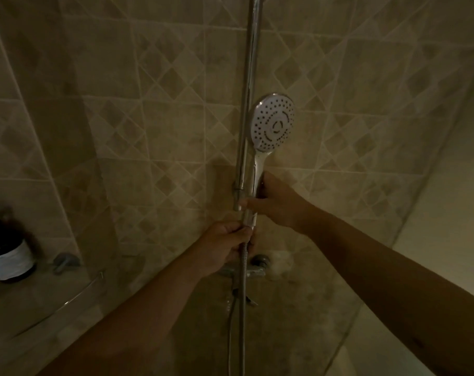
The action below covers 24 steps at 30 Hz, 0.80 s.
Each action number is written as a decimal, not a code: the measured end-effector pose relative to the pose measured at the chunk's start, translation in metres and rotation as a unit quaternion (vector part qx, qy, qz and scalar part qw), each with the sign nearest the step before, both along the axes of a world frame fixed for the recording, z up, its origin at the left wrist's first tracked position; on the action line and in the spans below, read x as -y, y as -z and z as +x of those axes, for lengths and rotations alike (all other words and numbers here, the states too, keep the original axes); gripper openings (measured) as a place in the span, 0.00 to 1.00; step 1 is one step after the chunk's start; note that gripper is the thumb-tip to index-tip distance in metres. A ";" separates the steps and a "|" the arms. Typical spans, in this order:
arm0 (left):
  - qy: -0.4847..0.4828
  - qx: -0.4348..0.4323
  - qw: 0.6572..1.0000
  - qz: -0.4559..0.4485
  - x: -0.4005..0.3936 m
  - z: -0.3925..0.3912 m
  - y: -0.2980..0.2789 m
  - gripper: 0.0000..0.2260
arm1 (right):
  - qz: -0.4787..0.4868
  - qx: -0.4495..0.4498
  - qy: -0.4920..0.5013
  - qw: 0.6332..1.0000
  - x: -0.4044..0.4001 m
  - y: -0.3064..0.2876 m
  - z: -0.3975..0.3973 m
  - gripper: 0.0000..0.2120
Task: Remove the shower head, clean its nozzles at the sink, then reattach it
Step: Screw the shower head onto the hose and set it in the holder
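The white shower head [273, 122] faces me, its round face dotted with dark nozzles, beside the upright chrome rail [249, 104]. My right hand [275, 200] grips the chrome handle just below the head, fingers wrapped round it. Directly beneath, my left hand [225, 246] holds the top end of the metal hose [242, 308] where it joins the handle's base. The hose hangs straight down from there. The joint itself is partly hidden by my fingers.
A tiled wall fills the dim view. The mixer tap [253, 268] sits on the wall under my hands. At the left, a dark bottle with a white label [6, 256] stands on a curved corner shelf [54, 308]. A plain wall runs down the right side.
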<state>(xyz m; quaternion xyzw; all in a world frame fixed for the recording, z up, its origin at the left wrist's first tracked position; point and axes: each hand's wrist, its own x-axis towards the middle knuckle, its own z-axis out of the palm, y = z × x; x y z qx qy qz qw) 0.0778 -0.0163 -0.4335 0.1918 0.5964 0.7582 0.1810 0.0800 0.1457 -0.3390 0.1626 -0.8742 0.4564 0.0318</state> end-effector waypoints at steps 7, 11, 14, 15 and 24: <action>-0.046 -0.027 0.998 -0.012 -0.009 0.001 -0.003 0.08 | -0.084 0.013 0.021 0.996 0.002 -0.001 0.001 0.18; -0.066 -0.055 0.996 -0.029 -0.014 0.003 0.002 0.09 | 0.037 -0.097 0.106 0.989 0.006 0.002 0.001 0.19; 0.031 0.016 0.999 0.035 -0.007 0.003 -0.003 0.08 | -0.033 -0.009 0.003 0.999 0.000 -0.004 0.001 0.15; 0.057 0.027 0.997 0.049 -0.004 0.003 -0.005 0.07 | -0.069 0.028 -0.044 0.996 -0.001 -0.005 0.001 0.14; -0.116 -0.113 0.985 -0.065 -0.019 0.007 -0.016 0.12 | -0.062 -0.049 0.053 0.996 0.006 -0.002 -0.003 0.07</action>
